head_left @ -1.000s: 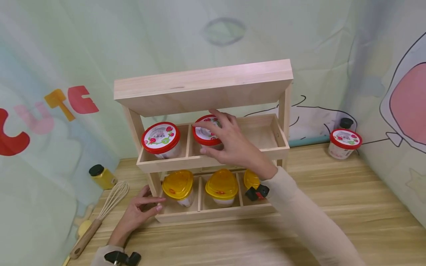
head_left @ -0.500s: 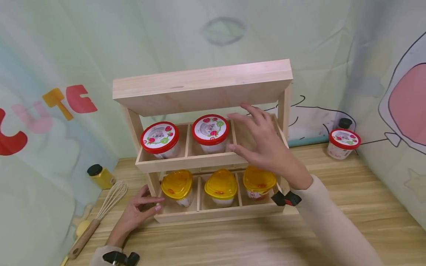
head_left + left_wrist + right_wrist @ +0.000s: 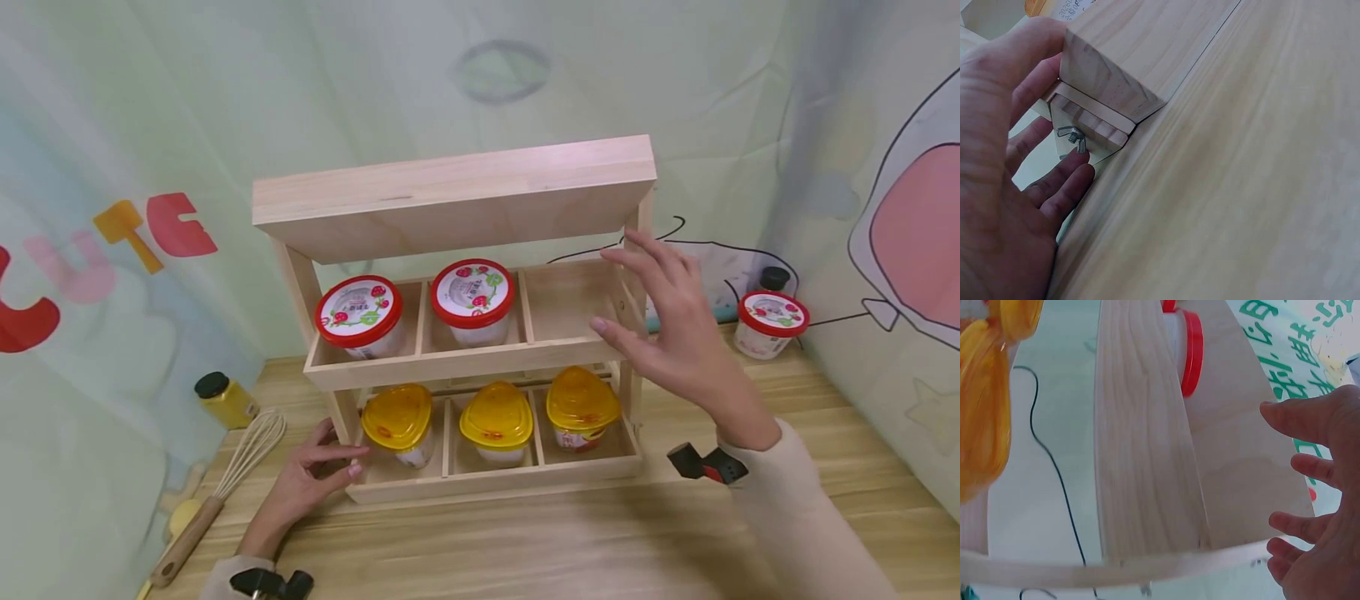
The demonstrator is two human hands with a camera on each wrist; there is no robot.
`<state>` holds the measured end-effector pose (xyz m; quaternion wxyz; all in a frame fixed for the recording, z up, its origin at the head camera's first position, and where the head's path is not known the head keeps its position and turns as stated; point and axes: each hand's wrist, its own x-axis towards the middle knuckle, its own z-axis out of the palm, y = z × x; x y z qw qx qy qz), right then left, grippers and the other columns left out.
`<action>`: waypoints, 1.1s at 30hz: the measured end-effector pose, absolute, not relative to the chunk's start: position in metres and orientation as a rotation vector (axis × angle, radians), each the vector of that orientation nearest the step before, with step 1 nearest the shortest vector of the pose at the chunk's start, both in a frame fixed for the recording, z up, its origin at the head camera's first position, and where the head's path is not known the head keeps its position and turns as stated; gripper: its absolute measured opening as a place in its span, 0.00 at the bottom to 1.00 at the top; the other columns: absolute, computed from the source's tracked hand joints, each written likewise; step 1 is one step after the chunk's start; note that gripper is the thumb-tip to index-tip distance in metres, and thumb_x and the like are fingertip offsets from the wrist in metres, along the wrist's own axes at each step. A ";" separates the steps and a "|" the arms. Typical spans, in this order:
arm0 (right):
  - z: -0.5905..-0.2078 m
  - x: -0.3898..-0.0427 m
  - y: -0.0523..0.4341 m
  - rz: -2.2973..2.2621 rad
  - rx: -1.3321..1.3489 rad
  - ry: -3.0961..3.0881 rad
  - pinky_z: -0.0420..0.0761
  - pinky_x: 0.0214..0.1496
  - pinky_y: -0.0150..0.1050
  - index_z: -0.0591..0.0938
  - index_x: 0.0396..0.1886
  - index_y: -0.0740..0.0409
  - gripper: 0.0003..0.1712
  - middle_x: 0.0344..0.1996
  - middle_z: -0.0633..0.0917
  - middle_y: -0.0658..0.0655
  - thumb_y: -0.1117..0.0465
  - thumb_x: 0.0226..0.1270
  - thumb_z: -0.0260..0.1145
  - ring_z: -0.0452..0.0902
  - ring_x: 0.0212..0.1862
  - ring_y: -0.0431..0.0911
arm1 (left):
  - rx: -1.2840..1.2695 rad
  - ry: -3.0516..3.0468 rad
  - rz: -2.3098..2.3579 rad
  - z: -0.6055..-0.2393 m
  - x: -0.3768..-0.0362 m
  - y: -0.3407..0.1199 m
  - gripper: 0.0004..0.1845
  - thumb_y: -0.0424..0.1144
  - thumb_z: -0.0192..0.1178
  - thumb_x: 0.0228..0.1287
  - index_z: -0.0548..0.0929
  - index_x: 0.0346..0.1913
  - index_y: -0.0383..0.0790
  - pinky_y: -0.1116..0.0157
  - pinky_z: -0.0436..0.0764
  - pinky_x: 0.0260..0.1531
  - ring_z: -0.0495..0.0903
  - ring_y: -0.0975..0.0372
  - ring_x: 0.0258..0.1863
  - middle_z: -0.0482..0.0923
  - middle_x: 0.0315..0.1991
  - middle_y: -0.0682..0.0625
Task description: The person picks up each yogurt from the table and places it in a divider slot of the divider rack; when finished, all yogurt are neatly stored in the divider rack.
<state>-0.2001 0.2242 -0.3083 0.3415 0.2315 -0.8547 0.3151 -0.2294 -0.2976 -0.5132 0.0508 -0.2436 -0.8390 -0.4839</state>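
Observation:
A two-tier wooden rack (image 3: pixel 480 358) stands on the table. Two white tubs with red lids, the left tub (image 3: pixel 358 312) and the middle tub (image 3: pixel 474 296), sit in its upper tray. Below, yellow-lidded cups such as the left cup (image 3: pixel 401 417), middle cup (image 3: pixel 497 417) and right cup (image 3: pixel 581 400) occupy one compartment each. My left hand (image 3: pixel 303 479) holds the rack's lower left end; in the left wrist view its fingers reach behind, beside a wing nut (image 3: pixel 1074 134). With fingers spread, my right hand (image 3: pixel 678 325) hovers at the upper tray's right end, holding nothing.
Another red-lidded tub (image 3: pixel 771 323) stands at the back right, before a black-capped bottle (image 3: pixel 775 279). On the left lie a whisk (image 3: pixel 217 500) and a yellow jar (image 3: pixel 227 400) with a black lid. Printed curtains (image 3: pixel 375 100) hang behind.
My right hand has come away from the middle red-lidded tub and moved right, past the upper right compartment, to the rack's right end. My left hand stays in place.

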 end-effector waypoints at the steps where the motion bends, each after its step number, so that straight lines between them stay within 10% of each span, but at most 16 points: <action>1: -0.309 -0.199 0.228 0.823 0.591 -2.220 0.63 0.73 0.75 0.77 0.74 0.52 0.43 0.82 0.68 0.64 0.61 0.58 0.83 0.58 0.80 0.66 | -0.742 -2.554 -1.473 -0.513 -0.229 -0.298 0.14 0.26 0.72 0.65 0.93 0.52 0.39 0.79 0.68 0.65 0.72 0.78 0.67 0.71 0.73 0.68; 33: -0.354 -0.211 0.322 0.749 0.294 -2.265 0.49 0.81 0.72 0.73 0.77 0.57 0.45 0.77 0.71 0.71 0.54 0.62 0.79 0.60 0.78 0.72 | -0.699 -2.599 -1.434 -0.511 -0.228 -0.297 0.14 0.29 0.73 0.66 0.93 0.53 0.41 0.78 0.68 0.65 0.71 0.78 0.67 0.72 0.75 0.58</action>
